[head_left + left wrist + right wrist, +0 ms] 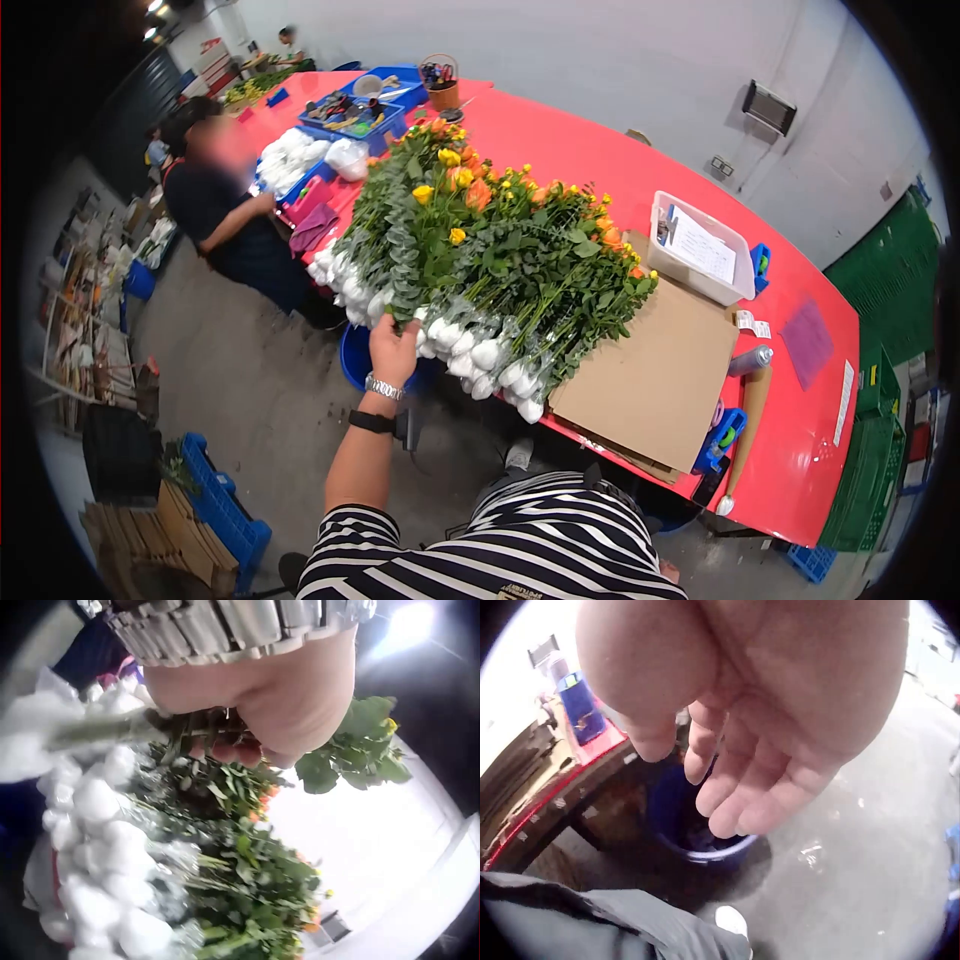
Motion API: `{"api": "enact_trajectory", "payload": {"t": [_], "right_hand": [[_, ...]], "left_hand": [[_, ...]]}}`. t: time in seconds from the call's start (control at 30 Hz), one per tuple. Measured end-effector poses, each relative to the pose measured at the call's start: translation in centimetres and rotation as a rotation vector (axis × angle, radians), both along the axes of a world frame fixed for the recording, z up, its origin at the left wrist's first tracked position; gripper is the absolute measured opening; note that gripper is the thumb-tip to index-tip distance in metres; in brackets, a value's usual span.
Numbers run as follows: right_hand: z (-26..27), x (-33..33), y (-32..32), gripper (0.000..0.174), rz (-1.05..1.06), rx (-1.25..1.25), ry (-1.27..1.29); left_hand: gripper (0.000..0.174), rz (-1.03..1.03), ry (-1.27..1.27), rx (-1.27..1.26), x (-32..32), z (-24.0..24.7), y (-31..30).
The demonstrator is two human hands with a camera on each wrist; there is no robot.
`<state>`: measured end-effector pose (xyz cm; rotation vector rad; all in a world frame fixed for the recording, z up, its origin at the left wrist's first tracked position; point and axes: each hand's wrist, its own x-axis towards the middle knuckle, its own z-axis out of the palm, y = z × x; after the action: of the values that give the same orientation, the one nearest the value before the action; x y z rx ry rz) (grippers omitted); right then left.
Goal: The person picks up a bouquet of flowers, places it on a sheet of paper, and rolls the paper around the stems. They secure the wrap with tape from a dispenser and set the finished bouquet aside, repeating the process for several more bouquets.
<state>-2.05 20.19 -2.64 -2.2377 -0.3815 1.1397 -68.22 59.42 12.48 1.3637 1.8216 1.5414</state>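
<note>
Left hand (pixel 392 347) curled round the stems of a flower bunch (pixel 405 235), which lies toward 12 o'clock on the red table (pixel 800 450). The grip is apparently just above the wrapped ends; holding firmly there should steady the bunch. Right hand (pixel 757 727) hangs slack, holding nothing, above a blue bucket (pixel 694 832).

Long red table (pixel 600 150). Flower bunches (pixel 500 260) lie across its near edge, with white-wrapped stem ends overhanging. Flat cardboard sheet (pixel 650 370) beside them, white bin (pixel 690 282) just behind it. Purple sheet (pixel 806 342), grey can (pixel 752 359), brown paper roll (pixel 750 420) and blue dispenser (pixel 722 440) at the right end. Blue crate (pixel 390 128) and brown pot (pixel 443 97) at the far end.
</note>
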Motion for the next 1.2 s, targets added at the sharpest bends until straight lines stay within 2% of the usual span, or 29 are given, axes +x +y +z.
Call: {"api": "enact_trajectory", "payload": {"t": [0.1,0.13,0.2,0.23,0.27,0.3,0.33,0.37,0.47,0.57,0.67,0.73,0.77,0.8,0.87,0.9,0.93,1.0,1.03,1.07,1.13,1.17,1.2], "right_hand": [[-0.6,2.7,2.8,0.012,0.163,0.109,0.041],[-1.9,4.1,4.4,0.011,0.094,0.141,0.171],[0.9,2.7,9.2,0.017,0.195,0.307,0.062],[2.3,2.7,11.4,0.016,0.383,0.36,0.018],[4.7,1.4,13.6,0.018,0.442,0.401,-0.056],[8.2,-0.2,16.0,0.022,0.587,0.424,-0.157],[10.2,-1.7,17.7,0.025,0.609,0.482,-0.136],[12.4,-2.6,19.4,0.025,0.764,0.53,-0.232],[19.5,-6.8,22.2,0.026,0.883,0.67,-0.071],[22.1,-8.4,22.9,0.028,0.878,0.798,0.213],[24.1,-8.8,22.2,0.035,0.853,0.909,0.306],[26.6,-8.2,21.3,0.041,0.936,0.872,0.222],[27.2,-7.6,20.9,0.045,0.971,0.8,0.178],[25.6,-7.5,20.6,0.048,0.907,0.899,0.143],[25.5,-6.9,19.6,0.044,0.804,0.969,0.186],[22.9,-6.5,19.4,0.043,0.715,1.055,0.287],[21.8,-5.6,19.1,0.043,0.696,1.062,0.271],[20.7,-3.7,18.2,0.035,0.84,0.958,-0.1],[20.8,-3.7,17.7,0.035,0.769,1.112,-0.211],[20.0,-3.0,17.4,0.035,0.751,1.105,-0.223],[17.3,-1.6,16.5,0.032,0.694,1.152,-0.056],[15.9,-1.0,15.5,0.027,0.709,1.056,-0.238],[16.5,-0.8,15.2,0.027,0.7,1.047,-0.241]], "left_hand": [[0.019,-0.204,-0.329,-0.088,5.3,2.8,-3.9],[0.023,-0.27,-0.367,-0.195,6.8,3.5,-5.0],[0.025,-0.38,-0.459,-0.252,11.1,5.9,-6.8],[0.025,-0.428,-0.562,-0.249,13.7,7.4,-7.6],[0.025,-0.478,-0.663,-0.246,15.9,8.5,-8.2],[0.028,-0.559,-0.661,-0.28,17.5,8.9,-8.6],[0.028,-0.578,-0.661,-0.295,19.2,9.3,-8.7],[0.03,-0.643,-0.687,-0.323,21.1,9.5,-8.8],[0.032,-0.846,-0.833,-0.375,26.4,10.2,-9.4],[0.033,-0.957,-0.819,-0.379,31.4,10.6,-10.2],[0.037,-1.027,-0.896,-0.368,35.1,9.6,-11.0],[0.036,-1.105,-0.842,-0.413,37.4,9.7,-12.0],[0.036,-1.081,-0.834,-0.495,38.6,10.1,-12.6],[0.036,-1.104,-0.757,-0.459,39.9,10.4,-13.2],[0.035,-1.123,-0.716,-0.454,41.7,8.7,-13.9],[0.035,-1.167,-0.735,-0.476,42.5,9.4,-14.5],[0.033,-1.225,-0.714,-0.47,43.2,8.7,-14.7],[0.03,-1.24,-0.518,-0.415,44.3,9.2,-15.7],[0.027,-1.286,-0.56,-0.372,45.1,9.6,-15.7],[0.029,-1.257,-0.248,-0.293,45.1,10.2,-16.2],[0.031,-1.281,0.118,-0.217,45.4,11.9,-16.5],[0.037,-1.36,0.323,-0.184,45.1,10.5,-16.4],[0.037,-1.372,0.319,-0.188,45.4,9.2,-16.6]]}}
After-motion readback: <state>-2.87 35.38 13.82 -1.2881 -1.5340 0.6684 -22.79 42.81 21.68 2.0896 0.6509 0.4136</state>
